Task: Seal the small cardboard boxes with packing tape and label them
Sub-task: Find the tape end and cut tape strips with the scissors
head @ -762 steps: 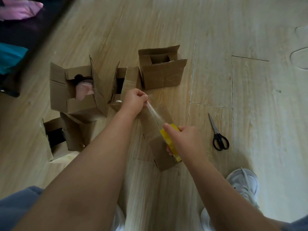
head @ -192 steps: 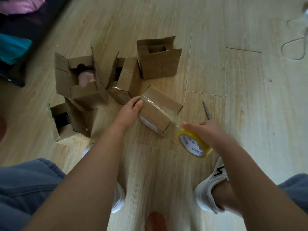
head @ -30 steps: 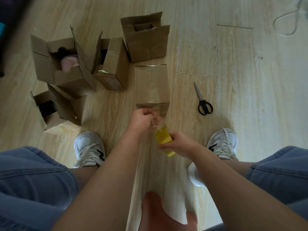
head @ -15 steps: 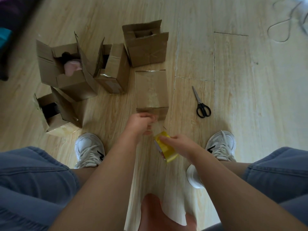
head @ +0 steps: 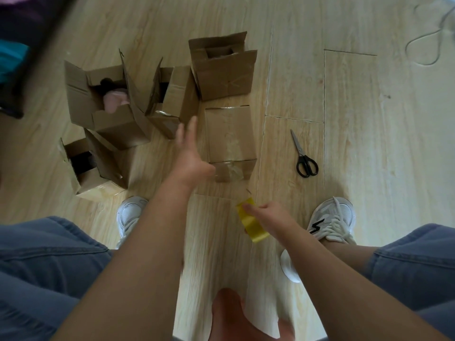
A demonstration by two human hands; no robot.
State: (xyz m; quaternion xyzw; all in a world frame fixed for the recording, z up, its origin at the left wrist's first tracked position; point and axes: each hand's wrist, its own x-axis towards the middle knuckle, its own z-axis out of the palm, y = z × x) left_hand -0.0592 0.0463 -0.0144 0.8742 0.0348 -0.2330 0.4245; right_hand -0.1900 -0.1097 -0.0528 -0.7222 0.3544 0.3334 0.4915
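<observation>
Pale wood floor carried the work. Taped box lay just ahead of the feet, clear tape along its top and down the near face. Left hand held nothing, fingers straight and spread, between it and an open box. Right hand gripped the yellow tape roll. Judgement: cardboard light, stiff, flaps dent easily; take hold by opposite side walls. Scissors lay to the right.

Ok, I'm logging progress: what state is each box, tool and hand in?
Centre box: closed, taped.
Back box: top open.
Middle box: flap open.
Left box: open, pink item inside.
Near-left box: open.
Scissors: shut, on floor.
Tape roll: held by right hand.
Left hand: open, empty.
</observation>
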